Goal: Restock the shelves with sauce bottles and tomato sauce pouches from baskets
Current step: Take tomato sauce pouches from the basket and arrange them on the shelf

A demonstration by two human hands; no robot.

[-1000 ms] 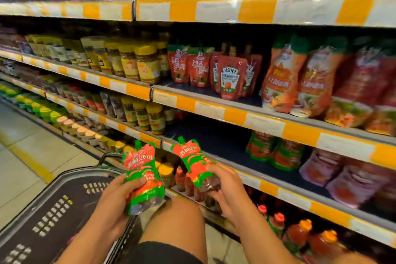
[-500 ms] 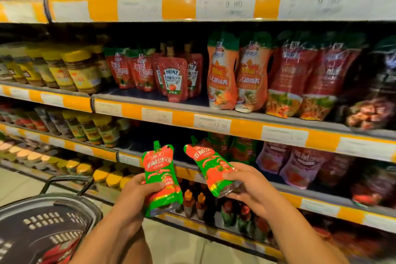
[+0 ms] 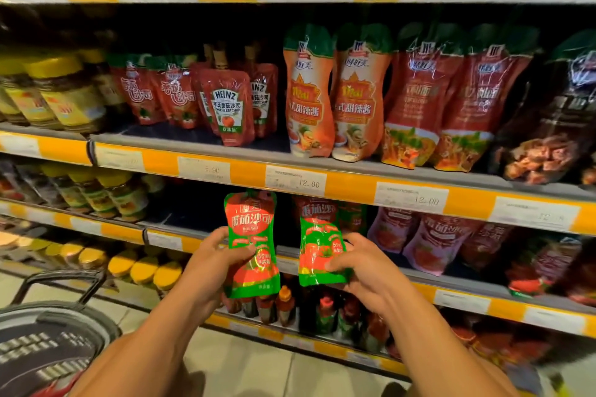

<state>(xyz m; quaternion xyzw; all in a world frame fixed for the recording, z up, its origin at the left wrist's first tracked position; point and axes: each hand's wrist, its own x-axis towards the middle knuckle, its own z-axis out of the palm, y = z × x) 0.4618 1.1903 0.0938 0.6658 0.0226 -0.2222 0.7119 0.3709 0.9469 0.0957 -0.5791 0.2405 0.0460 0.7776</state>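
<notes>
My left hand [image 3: 216, 263] grips a red and green tomato sauce pouch [image 3: 251, 235], held upright in front of the third shelf [image 3: 354, 271]. My right hand [image 3: 361, 264] grips a second pouch of the same kind [image 3: 317, 248] by its lower part, its top reaching under the shelf edge above. Behind that pouch stand matching pouches [image 3: 351, 216] on the shelf. A dark gap [image 3: 190, 206] lies on the shelf just left of my hands. The grey basket [image 3: 48, 338] sits at the bottom left, its handle up.
Heinz ketchup pouches [image 3: 227, 106] and tall orange sauce pouches [image 3: 309, 97] fill the shelf above. Jars with yellow lids [image 3: 106, 190] stand to the left. Small sauce bottles [image 3: 283, 303] line the bottom shelf below my hands. Pale red pouches [image 3: 429, 242] sit to the right.
Both hands have lifted the pouches up and forward toward the third shelf. The view has swung right and closer to the shelf, and the basket has slipped to the lower left corner.
</notes>
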